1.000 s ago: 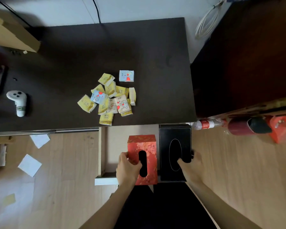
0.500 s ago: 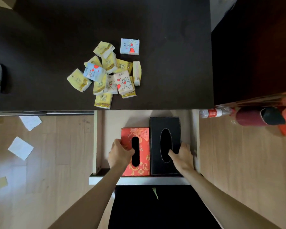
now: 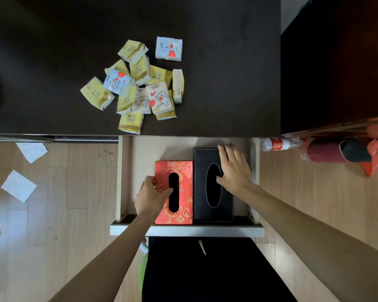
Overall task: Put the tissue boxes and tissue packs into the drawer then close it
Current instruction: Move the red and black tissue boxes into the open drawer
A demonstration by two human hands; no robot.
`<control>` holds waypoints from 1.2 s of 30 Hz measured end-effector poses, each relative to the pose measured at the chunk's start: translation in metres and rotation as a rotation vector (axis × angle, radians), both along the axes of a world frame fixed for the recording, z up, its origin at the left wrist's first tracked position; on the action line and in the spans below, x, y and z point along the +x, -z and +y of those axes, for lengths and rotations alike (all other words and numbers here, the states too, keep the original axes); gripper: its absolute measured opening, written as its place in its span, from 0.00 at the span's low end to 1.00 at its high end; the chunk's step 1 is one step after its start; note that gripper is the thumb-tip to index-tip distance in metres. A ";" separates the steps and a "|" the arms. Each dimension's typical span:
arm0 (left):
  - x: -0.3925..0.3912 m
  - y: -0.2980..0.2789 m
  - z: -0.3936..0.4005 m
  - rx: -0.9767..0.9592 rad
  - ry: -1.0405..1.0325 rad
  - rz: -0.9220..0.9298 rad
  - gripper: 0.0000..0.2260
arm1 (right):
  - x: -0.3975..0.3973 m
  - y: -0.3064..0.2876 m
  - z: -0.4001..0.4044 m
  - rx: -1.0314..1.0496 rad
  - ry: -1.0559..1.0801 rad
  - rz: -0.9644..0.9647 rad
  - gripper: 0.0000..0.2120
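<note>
floor, far left: a few loose paper scraps [image 3: 19, 185] lying on the light wood boards, nothing near them.
tissue packs [image 3: 137, 83]: a messy pile of small yellow, blue and white packs on the dark counter [image 3: 227, 73], some overlapping, well back from the open drawer. None of them are in the drawer yet.
drawer [image 3: 124, 177]: pulled out from under the counter edge, pale wood inside, white front panel closest to the person.
left hand [image 3: 149, 198]: curled around the left edge of the red tissue box [image 3: 183, 171], thumb on top by the slot, fingers down the side, so it's got a grip on it.
red tissue box: flat in the drawer, near end right by the front panel, touching the black one along its long side.
black tissue box [image 3: 207, 214]: also flat in the drawer, right of the red one, reaching further back.
right hand [image 3: 235, 171]: spread pretty much flat on top of the black box's right half, fingers pointing to the back, thumb at the oval slot. Resting, not gripping as far as I can see.
floor, right: a plastic bottle [image 3: 278, 144] with a red label on its side by the drawer.
</note>
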State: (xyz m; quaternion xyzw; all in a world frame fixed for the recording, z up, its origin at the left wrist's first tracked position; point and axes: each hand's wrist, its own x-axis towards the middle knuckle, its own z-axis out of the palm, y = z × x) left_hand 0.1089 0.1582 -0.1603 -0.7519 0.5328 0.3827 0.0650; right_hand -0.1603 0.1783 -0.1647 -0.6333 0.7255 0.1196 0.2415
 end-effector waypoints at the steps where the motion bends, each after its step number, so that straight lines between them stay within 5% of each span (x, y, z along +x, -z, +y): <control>1: 0.000 0.000 0.000 0.002 -0.002 0.000 0.28 | -0.002 0.000 -0.001 0.001 -0.018 0.014 0.50; 13: -0.007 -0.001 0.002 0.015 -0.037 -0.036 0.28 | -0.041 -0.015 0.018 0.091 -0.031 0.152 0.49; 29: -0.061 -0.004 0.018 0.087 0.036 0.050 0.26 | -0.042 -0.010 0.024 0.040 0.060 0.052 0.48; 36: -0.050 -0.008 0.005 0.232 0.010 0.170 0.20 | -0.032 -0.016 0.016 -0.012 0.265 -0.091 0.42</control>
